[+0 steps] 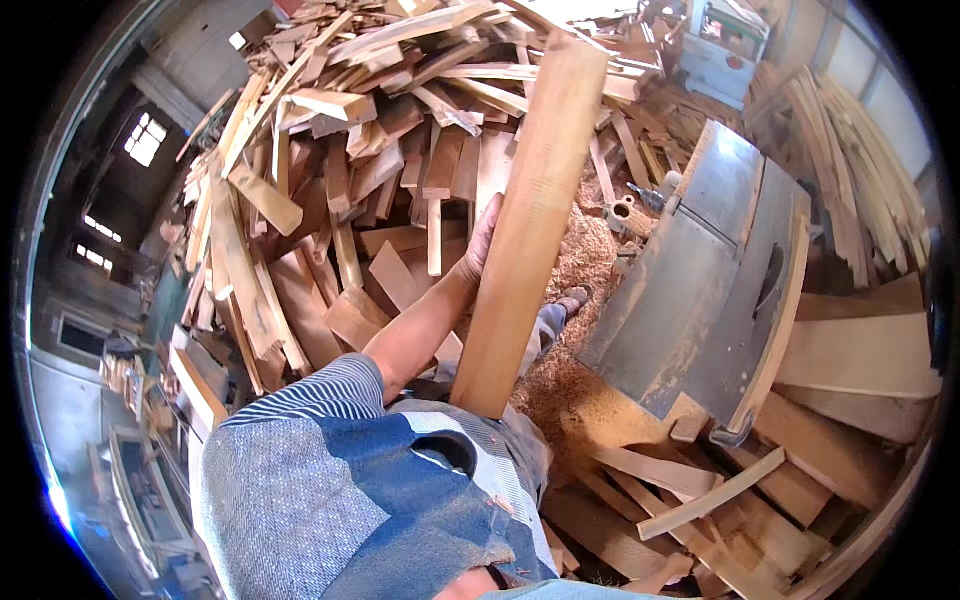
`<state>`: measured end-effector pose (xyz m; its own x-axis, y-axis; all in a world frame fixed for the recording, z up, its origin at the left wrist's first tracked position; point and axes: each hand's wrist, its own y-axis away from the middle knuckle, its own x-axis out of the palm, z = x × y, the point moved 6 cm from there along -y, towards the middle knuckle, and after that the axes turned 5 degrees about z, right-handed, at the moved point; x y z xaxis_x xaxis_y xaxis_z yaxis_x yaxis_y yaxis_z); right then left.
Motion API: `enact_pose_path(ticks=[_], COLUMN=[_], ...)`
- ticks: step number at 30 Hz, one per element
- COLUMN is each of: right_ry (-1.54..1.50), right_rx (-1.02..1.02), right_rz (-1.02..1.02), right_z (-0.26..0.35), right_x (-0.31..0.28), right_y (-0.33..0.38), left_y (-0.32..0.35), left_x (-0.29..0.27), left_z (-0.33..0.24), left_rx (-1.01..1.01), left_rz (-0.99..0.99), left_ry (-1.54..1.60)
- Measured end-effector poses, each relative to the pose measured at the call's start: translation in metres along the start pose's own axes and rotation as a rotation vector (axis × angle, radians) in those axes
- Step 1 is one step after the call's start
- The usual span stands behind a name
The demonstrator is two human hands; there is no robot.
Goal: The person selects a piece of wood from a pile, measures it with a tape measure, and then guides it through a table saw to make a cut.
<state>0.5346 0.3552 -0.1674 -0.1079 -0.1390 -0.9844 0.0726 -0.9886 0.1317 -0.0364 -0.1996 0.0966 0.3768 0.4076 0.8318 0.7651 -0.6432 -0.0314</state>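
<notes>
A long, smooth wooden plank (535, 210) stands tilted in front of my body. Its far end leans up and to the right, and its near end is by my waist. My left hand (482, 240) grips the plank's left edge about midway along, fingers partly hidden behind the wood. A striped short sleeve covers the upper part of that arm. My right hand does not show. Just right of the plank is a woodworking machine with a flat grey metal table (665, 300) and a wooden fence (780, 325) along its right side.
A high heap of offcuts (390, 150) fills the left and far side. Wood shavings (585, 250) cover the floor between heap and machine. More boards (700, 500) lie at the lower right. Long strips (850, 170) lean at the far right, near a pale blue machine (718, 60).
</notes>
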Motion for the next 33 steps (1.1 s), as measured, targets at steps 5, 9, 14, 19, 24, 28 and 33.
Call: enact_pose_path(ticks=[5, 9, 14, 19, 24, 28, 33], right_ry=[-0.429, -1.371, -1.807, -1.814, -1.014, -0.857, -0.536], right_rx=[-0.019, -0.249, -0.535, -0.648, -1.235, -1.466, -1.684], right_rz=[-0.160, -0.105, 0.301, 0.361, -0.321, -0.430, -0.574], right_z=[-0.012, 0.004, 0.136, 0.287, 0.437, 0.512, 0.564], right_x=[-0.035, -0.083, -0.205, -0.352, -0.498, -0.552, -0.559], right_y=[0.054, 0.104, 0.156, 0.176, 0.265, 0.323, 0.355], left_y=[-0.001, -0.003, -0.013, -0.018, -0.015, -0.016, -0.012], left_x=[0.011, 0.056, 0.097, 0.129, 0.150, 0.151, 0.154], left_z=[0.013, 0.026, 0.050, 0.088, 0.107, 0.127, 0.132], left_rx=[-0.004, -0.030, -0.148, -0.297, -0.440, -0.485, -0.546], left_rz=[0.024, 0.222, 0.344, 0.340, 0.499, 0.521, 0.564], left_ry=[0.044, 0.212, 0.289, 0.244, 0.292, 0.295, 0.335])
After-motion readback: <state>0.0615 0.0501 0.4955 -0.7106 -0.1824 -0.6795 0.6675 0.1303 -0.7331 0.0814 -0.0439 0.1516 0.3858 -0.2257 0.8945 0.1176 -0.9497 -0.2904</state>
